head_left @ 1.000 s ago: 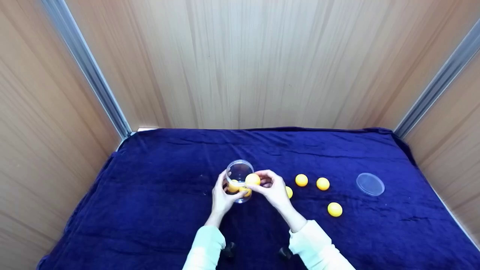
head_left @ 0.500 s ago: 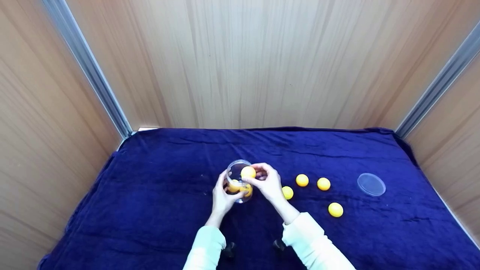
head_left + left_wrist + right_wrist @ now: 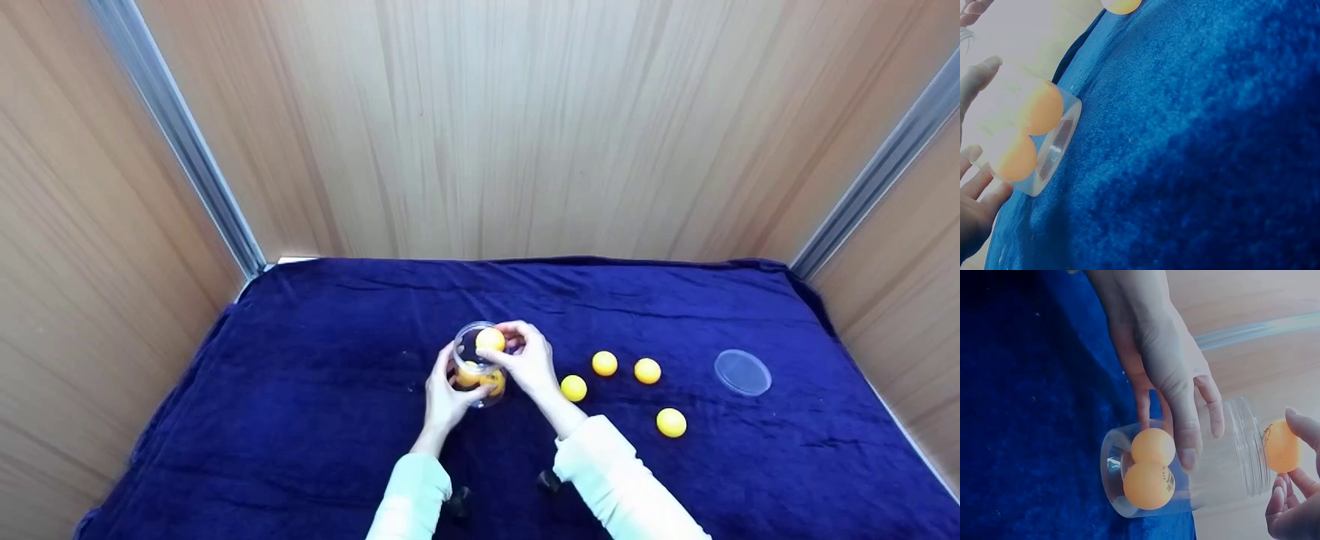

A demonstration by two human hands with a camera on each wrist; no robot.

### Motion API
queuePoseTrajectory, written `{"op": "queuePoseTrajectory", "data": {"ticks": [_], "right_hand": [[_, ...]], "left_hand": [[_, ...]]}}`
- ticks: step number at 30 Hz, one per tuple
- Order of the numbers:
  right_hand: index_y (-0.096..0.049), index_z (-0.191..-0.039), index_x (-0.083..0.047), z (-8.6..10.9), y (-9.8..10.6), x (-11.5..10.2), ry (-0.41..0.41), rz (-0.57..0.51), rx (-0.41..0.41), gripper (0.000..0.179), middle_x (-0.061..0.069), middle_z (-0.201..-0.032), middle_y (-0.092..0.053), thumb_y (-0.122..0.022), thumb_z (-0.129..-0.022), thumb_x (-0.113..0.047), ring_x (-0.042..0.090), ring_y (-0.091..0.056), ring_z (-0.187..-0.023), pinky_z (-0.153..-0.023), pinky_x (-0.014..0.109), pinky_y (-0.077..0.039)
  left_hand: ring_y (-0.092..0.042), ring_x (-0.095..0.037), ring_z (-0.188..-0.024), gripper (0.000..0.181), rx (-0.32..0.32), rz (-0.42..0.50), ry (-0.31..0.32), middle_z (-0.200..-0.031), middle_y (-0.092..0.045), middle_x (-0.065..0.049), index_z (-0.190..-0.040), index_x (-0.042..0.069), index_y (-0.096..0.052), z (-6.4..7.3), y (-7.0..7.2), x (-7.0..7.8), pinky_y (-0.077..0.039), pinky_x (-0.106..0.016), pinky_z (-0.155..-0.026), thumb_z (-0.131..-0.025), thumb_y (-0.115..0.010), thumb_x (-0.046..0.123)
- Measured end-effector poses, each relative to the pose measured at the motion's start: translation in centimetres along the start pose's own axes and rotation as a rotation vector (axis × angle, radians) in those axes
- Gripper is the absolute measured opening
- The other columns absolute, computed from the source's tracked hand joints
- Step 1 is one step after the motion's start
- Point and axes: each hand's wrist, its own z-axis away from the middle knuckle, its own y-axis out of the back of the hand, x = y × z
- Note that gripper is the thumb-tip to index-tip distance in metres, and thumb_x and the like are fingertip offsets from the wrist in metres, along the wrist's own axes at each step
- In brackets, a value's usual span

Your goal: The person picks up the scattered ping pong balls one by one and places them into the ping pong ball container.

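Note:
My left hand [image 3: 445,397] grips a clear plastic jar [image 3: 1207,478] round its side, thumb on the near face. The jar has a threaded mouth and is open at the top. Two orange table tennis balls lie at its bottom, one ball [image 3: 1149,485] beside the other ball [image 3: 1153,448]. Between thumb and fingertips my right hand [image 3: 531,364] pinches a third table tennis ball [image 3: 1282,447] right at the jar's mouth. In the left wrist view the jar's base [image 3: 1061,146] shows near the blue cloth, and the upper part is washed out by glare.
Several loose orange balls lie right of my hands, among them a near ball [image 3: 574,388] and a front ball [image 3: 671,422]. A clear round lid [image 3: 742,373] lies farther right on the blue cloth [image 3: 300,420]. Wood-grain panels [image 3: 480,135] enclose the back and sides.
My right hand has moved left and slightly away from me, bringing its ball from the jar's right rim to over the mouth. My left hand and the jar have stayed nearly still.

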Motion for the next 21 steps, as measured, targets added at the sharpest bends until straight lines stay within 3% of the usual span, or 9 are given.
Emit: {"op": "queuePoseTrajectory", "data": {"ticks": [4, 12, 21], "right_hand": [[-0.065, -0.091, -0.003, -0.2, -0.1, 0.0, 0.006, 0.003, -0.001, 0.038, 0.005, -0.078, -0.06, -0.081, -0.061, -0.022, 0.022, -0.055, -0.068, -0.056, 0.019, -0.039], [-0.065, -0.092, -0.002, -0.3, 0.1, 0.2, -0.006, 0.006, 0.0, 0.038, 0.011, -0.082, -0.062, -0.078, -0.064, -0.023, 0.021, -0.056, -0.07, -0.058, 0.02, -0.041], [-0.065, -0.092, -0.001, 0.2, 1.0, 0.3, 0.013, -0.023, -0.005, 0.034, 0.013, -0.084, -0.064, -0.076, -0.068, -0.022, 0.023, -0.058, -0.071, -0.058, 0.023, -0.044]], "left_hand": [[-0.054, -0.033, -0.099, 0.082, -0.002, -0.006, 0.004, -0.117, -0.051, -0.021, -0.126, 0.002, -0.043, 0.0, 0.0, 0.4, -0.047, -0.043, -0.078, -0.055, -0.083, 0.007], [-0.052, -0.04, -0.097, 0.077, -0.007, 0.03, -0.011, -0.114, -0.05, -0.027, -0.122, -0.008, -0.042, 0.3, 0.4, 3.5, -0.043, -0.054, -0.077, -0.055, -0.079, -0.005], [-0.05, -0.046, -0.098, 0.078, -0.024, 0.06, -0.022, -0.115, -0.048, -0.03, -0.124, -0.008, -0.04, 0.4, 0.5, 3.9, -0.042, -0.054, -0.078, -0.057, -0.079, -0.005]]}}
